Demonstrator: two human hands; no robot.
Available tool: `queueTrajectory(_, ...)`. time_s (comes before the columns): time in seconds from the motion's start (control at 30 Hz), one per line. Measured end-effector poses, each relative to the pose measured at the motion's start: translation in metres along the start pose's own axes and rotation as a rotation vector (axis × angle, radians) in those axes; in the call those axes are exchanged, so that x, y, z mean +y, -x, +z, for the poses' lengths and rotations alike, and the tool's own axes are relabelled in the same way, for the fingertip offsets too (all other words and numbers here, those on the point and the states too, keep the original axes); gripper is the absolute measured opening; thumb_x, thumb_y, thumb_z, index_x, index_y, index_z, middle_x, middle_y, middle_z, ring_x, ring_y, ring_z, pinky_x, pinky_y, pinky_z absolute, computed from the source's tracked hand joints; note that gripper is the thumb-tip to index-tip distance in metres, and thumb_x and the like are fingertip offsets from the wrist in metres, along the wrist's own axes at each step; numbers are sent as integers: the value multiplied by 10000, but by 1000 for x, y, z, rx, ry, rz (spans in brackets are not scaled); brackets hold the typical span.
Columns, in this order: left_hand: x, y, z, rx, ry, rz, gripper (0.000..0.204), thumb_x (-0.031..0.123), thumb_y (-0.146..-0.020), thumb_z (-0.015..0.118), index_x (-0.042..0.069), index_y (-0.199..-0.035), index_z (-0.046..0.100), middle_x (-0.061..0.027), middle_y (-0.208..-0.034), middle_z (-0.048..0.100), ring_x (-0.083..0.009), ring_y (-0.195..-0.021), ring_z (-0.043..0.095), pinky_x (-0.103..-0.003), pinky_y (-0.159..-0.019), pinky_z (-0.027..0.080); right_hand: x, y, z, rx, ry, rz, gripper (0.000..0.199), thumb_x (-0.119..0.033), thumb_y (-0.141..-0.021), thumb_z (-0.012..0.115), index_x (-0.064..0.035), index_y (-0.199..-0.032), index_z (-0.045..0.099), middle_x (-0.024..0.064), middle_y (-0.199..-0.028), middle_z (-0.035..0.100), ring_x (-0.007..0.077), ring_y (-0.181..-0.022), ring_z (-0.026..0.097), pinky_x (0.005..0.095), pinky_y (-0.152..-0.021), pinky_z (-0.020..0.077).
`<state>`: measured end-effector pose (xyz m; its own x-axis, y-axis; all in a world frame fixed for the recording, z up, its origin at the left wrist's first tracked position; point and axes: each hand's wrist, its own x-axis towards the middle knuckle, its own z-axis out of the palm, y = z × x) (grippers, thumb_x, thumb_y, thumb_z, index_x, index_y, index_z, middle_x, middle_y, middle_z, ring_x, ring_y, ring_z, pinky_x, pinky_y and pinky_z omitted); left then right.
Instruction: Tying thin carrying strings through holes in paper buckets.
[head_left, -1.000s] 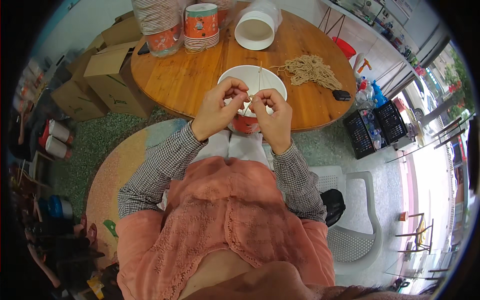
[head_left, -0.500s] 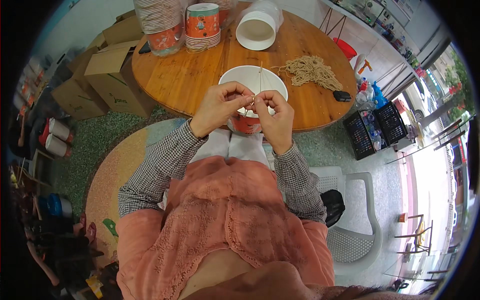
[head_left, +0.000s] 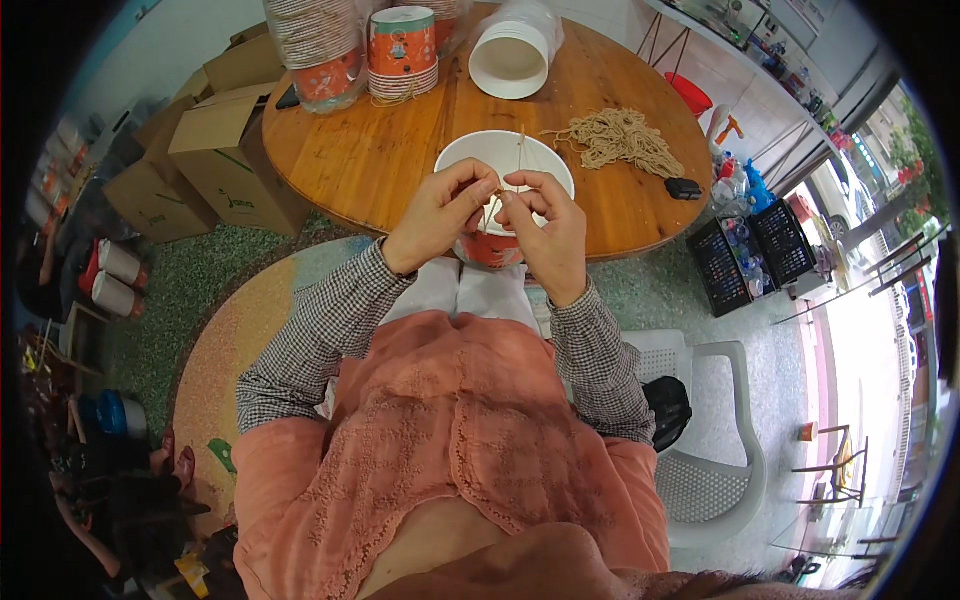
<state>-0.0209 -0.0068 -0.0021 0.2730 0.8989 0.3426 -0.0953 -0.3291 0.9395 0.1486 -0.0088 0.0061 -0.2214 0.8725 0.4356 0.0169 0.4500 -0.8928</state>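
In front of me, at the near edge of the table, stands a white-lined paper bucket (head_left: 467,151) with a red printed outside. Over its near rim my left hand (head_left: 437,215) pinches a thin tan piece of twine (head_left: 521,160) between thumb and fingertips. Thumb and fingers of my right hand (head_left: 553,240) close on the same twine just to the right, with the fingertips of both hands almost meeting. Part of the twine stretches up across the bucket's opening to its far rim. The fingers hide the spot where the strands come together.
A loose heap of tan twine (head_left: 622,143) lies on the round wooden table (head_left: 370,160), with a small black object (head_left: 683,189) beside it. Stacked paper buckets (head_left: 403,50) and a bucket stack lying on its side (head_left: 510,62) stand farther back. Cardboard boxes (head_left: 235,160) sit left, a white chair (head_left: 705,485) right.
My fingertips have shifted slightly: the right index finger has lifted and curled over, and the left hand's fingertips have moved a little left. The bucket stays in place.
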Motion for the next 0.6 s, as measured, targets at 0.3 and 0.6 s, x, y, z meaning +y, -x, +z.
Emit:
queueTrajectory(0.3, 3, 2, 4, 121, -320, 210, 181, 168, -962, 543, 3, -967, 618, 37, -789, 558, -24, -640, 476, -180, -554, 399, -2, -4, -8, 66, 548, -559, 161, -74, -829, 650, -59, -989, 657, 89, -726, 653, 224, -630, 632, 310, -592, 488)
queueTrajectory(0.6, 12, 4, 1, 12, -89, -8, 177, 170, -946, 574, 6, -990, 624, 43, -806, 571, -17, -679, 483, -175, -583, 402, 2, -4, -4, 110, 462, -557, 106, -59, -806, 670, -46, -911, 662, 88, -699, 646, 233, -588, 628, 312, -537, 482)
